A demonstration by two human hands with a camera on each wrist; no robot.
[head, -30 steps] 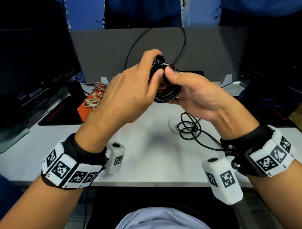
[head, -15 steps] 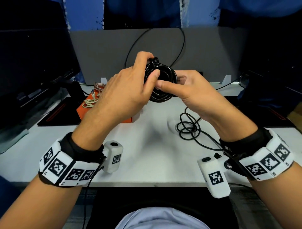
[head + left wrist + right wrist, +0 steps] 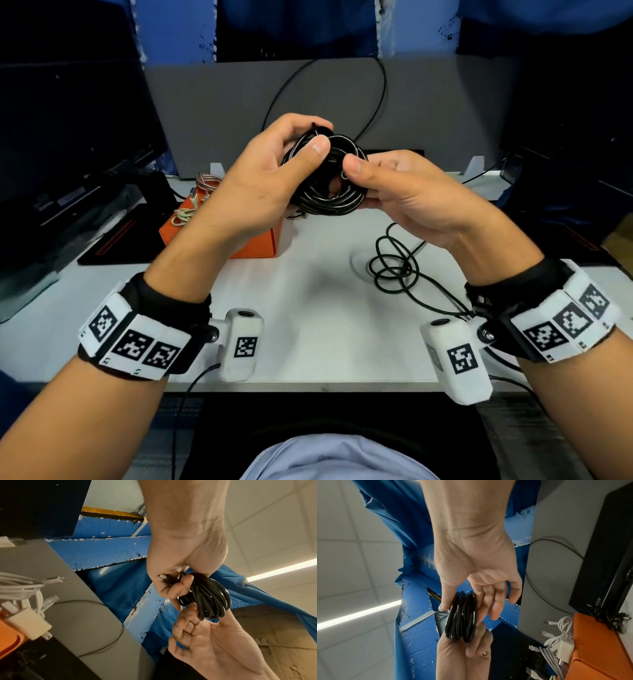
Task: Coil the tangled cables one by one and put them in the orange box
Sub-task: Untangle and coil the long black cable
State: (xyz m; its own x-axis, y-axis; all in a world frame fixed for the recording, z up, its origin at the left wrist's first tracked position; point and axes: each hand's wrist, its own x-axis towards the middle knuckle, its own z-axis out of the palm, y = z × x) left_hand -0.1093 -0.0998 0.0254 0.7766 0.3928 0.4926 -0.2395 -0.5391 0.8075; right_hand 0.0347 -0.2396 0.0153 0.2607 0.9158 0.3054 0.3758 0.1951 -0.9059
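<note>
A black cable (image 3: 327, 186), wound into a thick round coil of many glossy turns, is held up in the air between both hands, above the far middle of the white desk (image 3: 308, 308). The turns lie close together and catch thin streaks of light. In the left wrist view the coil looks like a fat ring seen nearly edge-on, and one metal-tipped plug end (image 3: 163, 576) sticks out inside the left palm.

The left hand (image 3: 253, 192) grasps the coil at its 9 to 11 o'clock side, thumb pressed across the front and fingers curled round the top. The right hand (image 3: 414, 195) pinches the coil at about 3 o'clock, thumb on the near face and fingers behind it; the right wrist view shows the thumb on one flat side and the fingers lying fairly straight along the other.

The orange box (image 3: 255, 245) sits on the desk at about 8 o'clock from the coil, partly hidden by the left hand. Pale cables (image 3: 185, 216) and a braided one (image 3: 209, 180) rest in it; the wrist views show white cables and a white charger (image 3: 27, 623) there too.

A second black cable (image 3: 394, 270) lies loose and looped on the desk at 5 o'clock from the coil, trailing off toward the right wrist. A thin black wire (image 3: 380, 96) arcs across the grey panel (image 3: 222, 102) at 12 o'clock.
</note>
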